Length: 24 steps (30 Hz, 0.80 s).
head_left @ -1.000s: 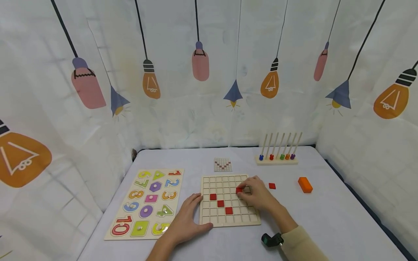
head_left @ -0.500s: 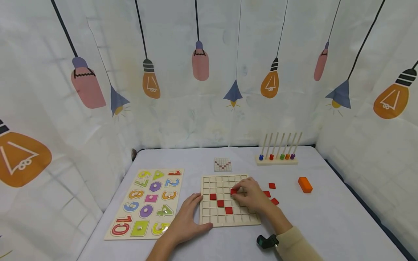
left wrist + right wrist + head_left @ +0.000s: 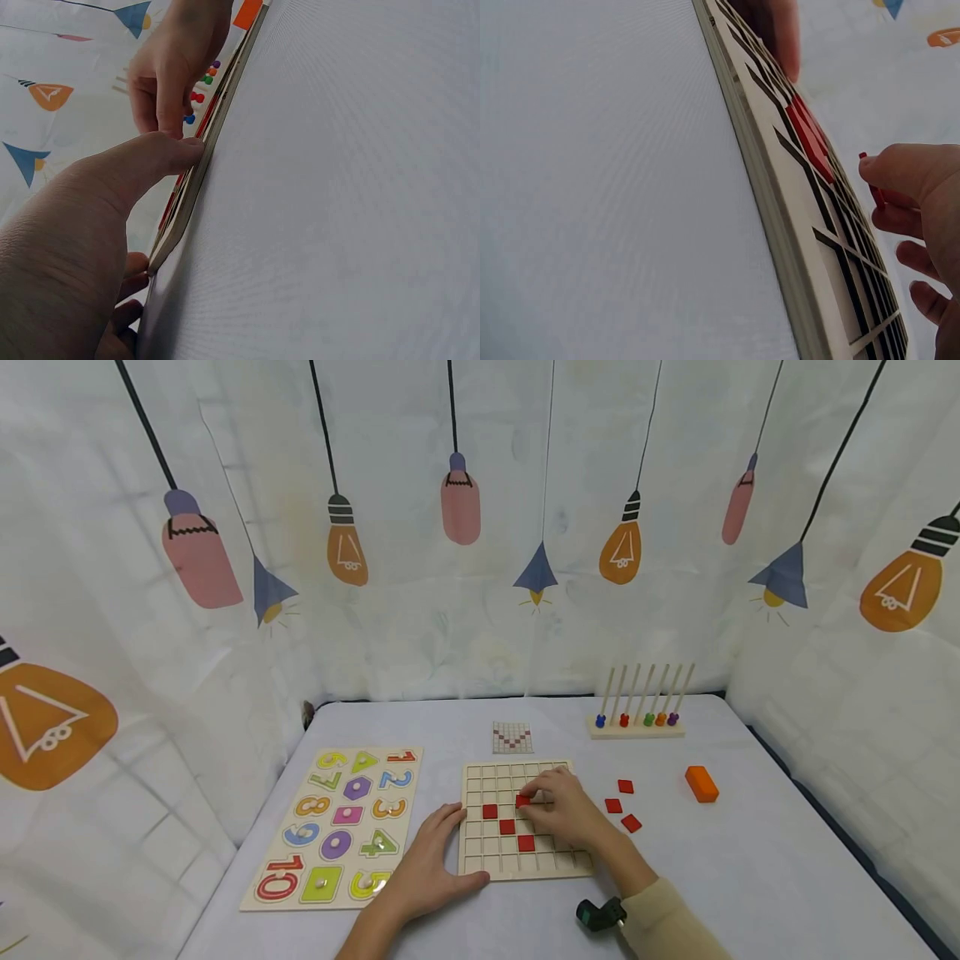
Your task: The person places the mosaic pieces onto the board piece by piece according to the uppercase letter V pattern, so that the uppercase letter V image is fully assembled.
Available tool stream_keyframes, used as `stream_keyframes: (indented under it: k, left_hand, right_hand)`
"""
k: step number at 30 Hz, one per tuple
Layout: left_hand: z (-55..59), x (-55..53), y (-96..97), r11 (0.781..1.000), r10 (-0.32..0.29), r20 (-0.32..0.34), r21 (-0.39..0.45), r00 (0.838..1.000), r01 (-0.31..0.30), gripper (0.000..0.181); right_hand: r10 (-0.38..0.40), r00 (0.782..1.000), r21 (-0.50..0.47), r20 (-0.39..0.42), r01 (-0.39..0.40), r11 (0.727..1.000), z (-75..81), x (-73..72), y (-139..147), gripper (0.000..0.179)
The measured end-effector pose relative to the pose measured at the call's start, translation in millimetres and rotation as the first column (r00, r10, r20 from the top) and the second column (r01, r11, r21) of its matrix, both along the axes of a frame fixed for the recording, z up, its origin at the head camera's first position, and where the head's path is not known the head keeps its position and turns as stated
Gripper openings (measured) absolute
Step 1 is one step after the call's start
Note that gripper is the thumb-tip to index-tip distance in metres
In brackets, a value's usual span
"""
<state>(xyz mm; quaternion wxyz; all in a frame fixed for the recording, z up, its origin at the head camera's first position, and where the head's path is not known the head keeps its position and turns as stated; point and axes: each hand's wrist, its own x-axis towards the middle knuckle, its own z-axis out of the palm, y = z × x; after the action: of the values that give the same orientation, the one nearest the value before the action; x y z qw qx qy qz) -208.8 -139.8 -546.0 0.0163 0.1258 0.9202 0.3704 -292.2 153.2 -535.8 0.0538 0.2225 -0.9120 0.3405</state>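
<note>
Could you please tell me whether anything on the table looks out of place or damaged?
Nothing looks spilled or damaged. The only slight oddity is among the three loose red tiles on the white cloth, right of the grid board: the nearest one is turned askew.

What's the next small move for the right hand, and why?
I'd probably have the right hand carry its pinched red tile left to the bare cell diagonally above the placed line: the pattern card appears to show a V reaching its left edge, but the three placed tiles on the grid board stop one column short.
</note>
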Motion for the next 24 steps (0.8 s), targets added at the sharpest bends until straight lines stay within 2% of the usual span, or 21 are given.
stream_keyframes:
  k: [10,24]
  left_hand:
    - [-1.6,-0.4,-0.8,1.0,-0.004,-0.009,0.001,1.0,0.004,0.112]
    - [-1.4,-1.5,-1.6,1.0,-0.017,-0.024,0.006,1.0,0.017,0.112]
  right_hand:
    - [0.001,0.999,-0.006,0.037,-0.001,1.0,2.4,-1.9,-13,0.02]
    - [0.027,0.999,0.017,0.038,-0.028,0.999,7.6,-4.5,-30,0.023]
